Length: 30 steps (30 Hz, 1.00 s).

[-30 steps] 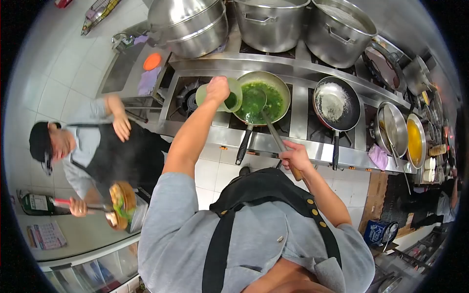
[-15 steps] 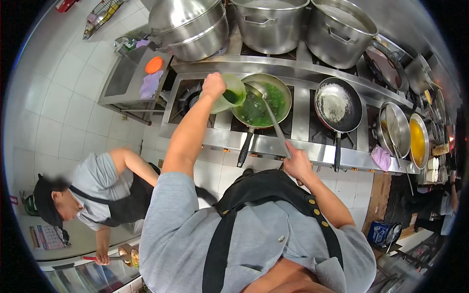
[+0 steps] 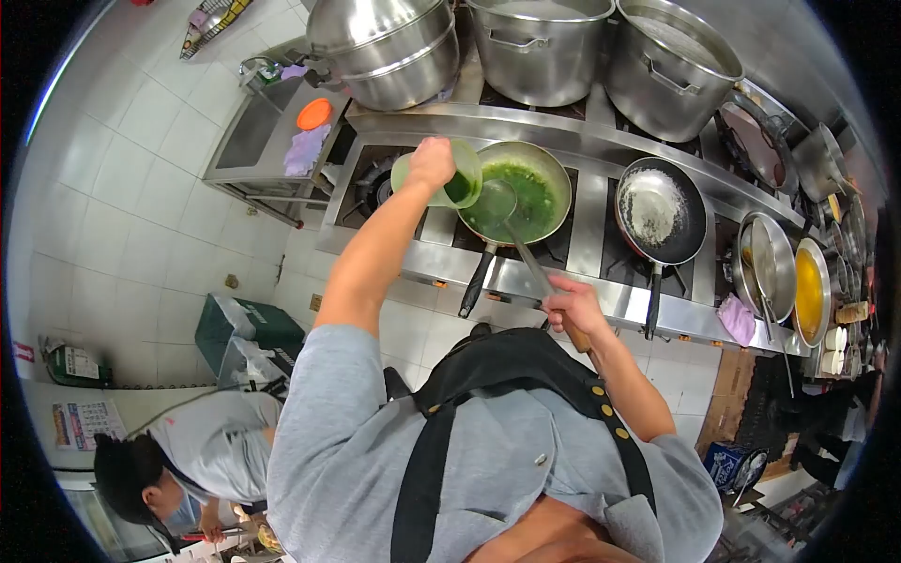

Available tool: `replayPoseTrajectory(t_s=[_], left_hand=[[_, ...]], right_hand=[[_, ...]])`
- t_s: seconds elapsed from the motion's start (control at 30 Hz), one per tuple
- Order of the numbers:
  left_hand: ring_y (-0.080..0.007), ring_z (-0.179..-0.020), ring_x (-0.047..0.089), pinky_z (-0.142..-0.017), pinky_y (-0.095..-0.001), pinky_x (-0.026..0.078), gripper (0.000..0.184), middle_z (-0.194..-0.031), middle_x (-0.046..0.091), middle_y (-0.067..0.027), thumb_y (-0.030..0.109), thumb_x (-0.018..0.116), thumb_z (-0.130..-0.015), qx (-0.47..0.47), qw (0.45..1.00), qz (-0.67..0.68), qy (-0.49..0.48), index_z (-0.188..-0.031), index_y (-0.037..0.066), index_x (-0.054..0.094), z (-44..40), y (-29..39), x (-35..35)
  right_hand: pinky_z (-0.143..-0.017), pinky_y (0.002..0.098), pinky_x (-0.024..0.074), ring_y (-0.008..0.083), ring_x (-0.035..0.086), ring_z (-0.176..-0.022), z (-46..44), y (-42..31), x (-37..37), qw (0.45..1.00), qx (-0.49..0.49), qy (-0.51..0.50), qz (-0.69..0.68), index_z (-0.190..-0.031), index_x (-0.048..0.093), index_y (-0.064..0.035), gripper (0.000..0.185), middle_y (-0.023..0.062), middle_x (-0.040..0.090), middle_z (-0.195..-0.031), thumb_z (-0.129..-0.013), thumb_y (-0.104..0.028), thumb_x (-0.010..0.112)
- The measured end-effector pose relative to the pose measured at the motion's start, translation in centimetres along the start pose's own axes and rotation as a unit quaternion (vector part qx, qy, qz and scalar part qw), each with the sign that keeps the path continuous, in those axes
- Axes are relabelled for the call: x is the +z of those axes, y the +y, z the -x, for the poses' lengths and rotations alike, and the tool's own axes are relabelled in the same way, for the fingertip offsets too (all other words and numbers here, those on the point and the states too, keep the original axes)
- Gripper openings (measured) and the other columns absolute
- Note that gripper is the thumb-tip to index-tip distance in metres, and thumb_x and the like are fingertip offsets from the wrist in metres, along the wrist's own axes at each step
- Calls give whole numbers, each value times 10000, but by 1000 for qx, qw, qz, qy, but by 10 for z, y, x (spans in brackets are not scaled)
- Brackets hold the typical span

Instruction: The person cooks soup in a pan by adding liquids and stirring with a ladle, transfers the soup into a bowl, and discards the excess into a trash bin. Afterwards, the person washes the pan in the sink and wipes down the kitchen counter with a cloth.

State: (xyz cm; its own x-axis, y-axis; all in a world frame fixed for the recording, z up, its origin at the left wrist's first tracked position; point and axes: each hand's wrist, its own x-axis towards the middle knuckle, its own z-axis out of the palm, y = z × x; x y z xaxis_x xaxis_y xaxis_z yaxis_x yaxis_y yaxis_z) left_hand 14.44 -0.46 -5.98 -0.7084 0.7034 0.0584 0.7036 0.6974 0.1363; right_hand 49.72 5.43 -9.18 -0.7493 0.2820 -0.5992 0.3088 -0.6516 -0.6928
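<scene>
My left hand (image 3: 435, 161) is closed on a translucent green plastic jug (image 3: 466, 158), tilted over the left rim of a frying pan (image 3: 560, 167). Dark green liquid (image 3: 459, 187) shows inside the jug. A bright green soup or sauce (image 3: 535, 208) fills the pan, which sits on a burner with its black handle toward me. Closed around the wooden handle of a long metal ladle (image 3: 531, 264) is my right hand (image 3: 574, 310). The ladle's bowl rests in the green liquid, close to the jug's mouth.
A second frying pan (image 3: 690, 239) holding white powdery stuff stands to the right. Beyond are large steel pots (image 3: 540, 70). Steel bowls (image 3: 751, 230) and a pan of yellow liquid (image 3: 809, 281) line the right side. A co-worker (image 3: 216, 441) bends at lower left.
The ladle's bowl has dropped from the pan's upper left into the green liquid, and my right hand sits differently on its handle. The co-worker has bent lower, exposing a green bin.
</scene>
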Motion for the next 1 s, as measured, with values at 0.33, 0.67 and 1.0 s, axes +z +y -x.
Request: replayPoseTrajectory(t_s=[0.33, 0.67, 1.0], left_hand=[[-408, -960, 609, -840, -448, 502, 238, -997, 630, -258, 75, 604, -731, -55, 998, 16, -2, -942, -30, 634, 2, -5, 0], [-394, -968, 610, -833, -452, 506, 243, -1016, 623, -256, 62, 596, -726, -47, 999, 8, 6, -948, -31, 624, 14, -2, -10], [-410, -935, 609, -814, -459, 505, 224, -979, 620, -262, 38, 571, -710, 33, 998, -28, 40, -918, -34, 612, 5, 0, 6]], right_hand=[[-504, 383, 487, 265, 605, -521, 15, 25, -1, 902, -198, 86, 373, -1331, 423, 33, 657, 176, 633, -685, -701, -19, 601], [-712, 495, 497, 445, 613, -758, -33, 21, -37, 744, -270, 156, 591, -1241, 501, 15, 587, 280, 617, -768, -665, -47, 596], [-369, 257, 385, 100, 500, -427, -11, -1, -14, 994, -50, -10, 97, -1314, 437, 45, 587, 50, 555, -596, -742, 45, 572]])
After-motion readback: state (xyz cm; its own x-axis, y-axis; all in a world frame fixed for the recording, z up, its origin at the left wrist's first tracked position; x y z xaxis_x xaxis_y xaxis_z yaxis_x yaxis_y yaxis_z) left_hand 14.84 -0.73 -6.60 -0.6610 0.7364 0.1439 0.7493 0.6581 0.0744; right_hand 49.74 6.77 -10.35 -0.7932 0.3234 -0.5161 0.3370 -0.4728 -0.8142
